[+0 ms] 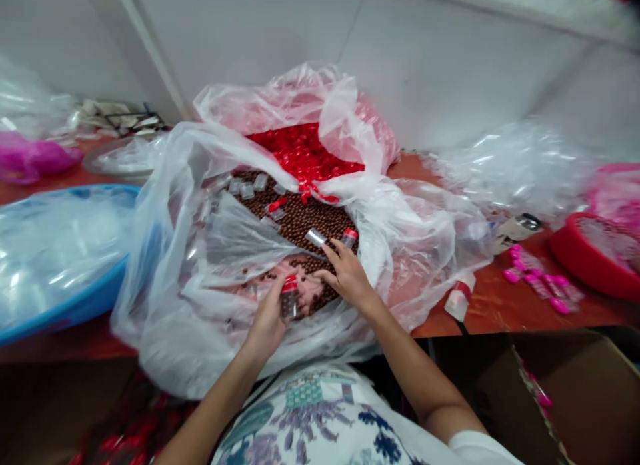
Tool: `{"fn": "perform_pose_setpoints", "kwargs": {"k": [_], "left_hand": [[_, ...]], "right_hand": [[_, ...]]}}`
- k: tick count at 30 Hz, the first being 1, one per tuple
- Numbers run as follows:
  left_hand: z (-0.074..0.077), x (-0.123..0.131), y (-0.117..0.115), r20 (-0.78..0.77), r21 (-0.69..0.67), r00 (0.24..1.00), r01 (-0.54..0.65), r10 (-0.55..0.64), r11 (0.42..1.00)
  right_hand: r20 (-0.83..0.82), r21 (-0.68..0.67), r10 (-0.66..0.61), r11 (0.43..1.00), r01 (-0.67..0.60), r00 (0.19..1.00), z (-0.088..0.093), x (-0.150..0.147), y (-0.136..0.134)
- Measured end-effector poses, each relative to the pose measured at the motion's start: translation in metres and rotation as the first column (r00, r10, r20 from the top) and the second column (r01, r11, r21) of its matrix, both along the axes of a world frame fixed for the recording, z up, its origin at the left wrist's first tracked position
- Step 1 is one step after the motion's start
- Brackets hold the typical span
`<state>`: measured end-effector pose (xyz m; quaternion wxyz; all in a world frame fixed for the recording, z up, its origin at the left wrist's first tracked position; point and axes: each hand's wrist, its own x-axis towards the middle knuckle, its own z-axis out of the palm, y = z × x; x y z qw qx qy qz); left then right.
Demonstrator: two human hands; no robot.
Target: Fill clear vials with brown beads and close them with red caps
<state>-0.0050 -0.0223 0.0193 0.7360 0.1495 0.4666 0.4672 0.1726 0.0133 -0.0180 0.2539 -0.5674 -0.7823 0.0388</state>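
My left hand [269, 318] is closed around a small clear container with a red cap [290, 297], dark at its lower end. My right hand [350, 275] reaches over small brown beads [320, 218], fingers apart. Its index fingertip is at the end of a clear, uncapped container [315, 237]; I cannot tell how firmly they touch. Just beyond its fingers lies another red-capped container [349, 237]. The beads lie in a large clear plastic bag [170, 305], with several clear containers [247, 190] and a red piece [277, 205] on top.
Behind is a bag of red caps [310, 151]. A blue basin [120, 271] of clear plastic pieces stands left, a red basin [565, 251] right. Pink-capped containers [543, 278] and a red-and-white item [460, 298] lie on the red table [500, 311]. Below right is a cardboard box [585, 391].
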Motion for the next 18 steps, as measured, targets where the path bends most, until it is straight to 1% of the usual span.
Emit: {"fn": "perform_pose_setpoints", "kwargs": {"k": [1,2,3,4,6,8,9,11,12,13,15,17,18], "left_hand": [[0.002,-0.001,0.000,-0.022,-0.019,1.000,-0.011,0.011,1.000],[0.003,-0.003,0.000,-0.038,-0.026,0.999,-0.006,0.005,1.000],[0.002,-0.005,0.001,-0.052,-0.042,0.998,0.015,-0.017,0.999],[0.001,-0.007,0.002,-0.060,-0.039,0.998,0.034,-0.036,0.999],[-0.004,-0.011,0.006,-0.063,-0.012,0.995,0.080,-0.080,0.997],[-0.006,-0.013,0.009,-0.037,0.040,0.994,0.107,-0.106,0.993],[-0.005,-0.013,0.009,-0.012,0.065,0.993,0.117,-0.116,0.991],[0.000,-0.012,0.009,0.055,0.093,0.990,0.125,-0.130,0.988],[0.003,-0.011,0.008,0.088,0.097,0.985,0.139,-0.148,0.986],[0.006,-0.011,0.008,0.113,0.102,0.980,0.153,-0.164,0.983],[0.010,-0.010,0.008,0.142,0.109,0.975,0.157,-0.172,0.982],[0.010,-0.010,0.008,0.173,0.113,0.966,0.175,-0.193,0.978],[0.009,-0.010,0.006,0.190,0.115,0.960,0.188,-0.208,0.975]], "right_hand": [[0.016,0.017,-0.146,0.989,0.146,0.989,0.000,0.006,0.011],[0.036,0.025,-0.252,0.968,0.251,0.967,0.000,0.010,0.021],[0.059,0.020,-0.305,0.952,0.304,0.951,-0.001,0.014,0.030],[0.080,0.012,-0.317,0.948,0.317,0.945,-0.001,0.017,0.038],[0.098,0.004,-0.296,0.955,0.297,0.950,-0.003,0.018,0.049],[0.040,0.006,-0.269,0.963,0.269,0.962,-0.003,0.017,0.051],[-0.022,0.009,-0.257,0.966,0.257,0.966,-0.002,0.016,0.048],[-0.200,0.004,-0.217,0.975,0.222,0.956,0.002,0.012,0.037],[-0.311,-0.007,-0.189,0.980,0.197,0.931,0.004,0.009,0.030],[-0.423,-0.027,-0.141,0.989,0.143,0.895,0.005,0.006,0.023],[-0.637,-0.104,-0.051,0.994,-0.020,0.769,0.008,-0.002,0.009],[-0.767,-0.163,-0.016,0.972,-0.170,0.642,0.008,-0.012,-0.005],[-0.799,-0.178,-0.011,0.959,-0.219,0.601,0.009,-0.018,-0.012]]}}
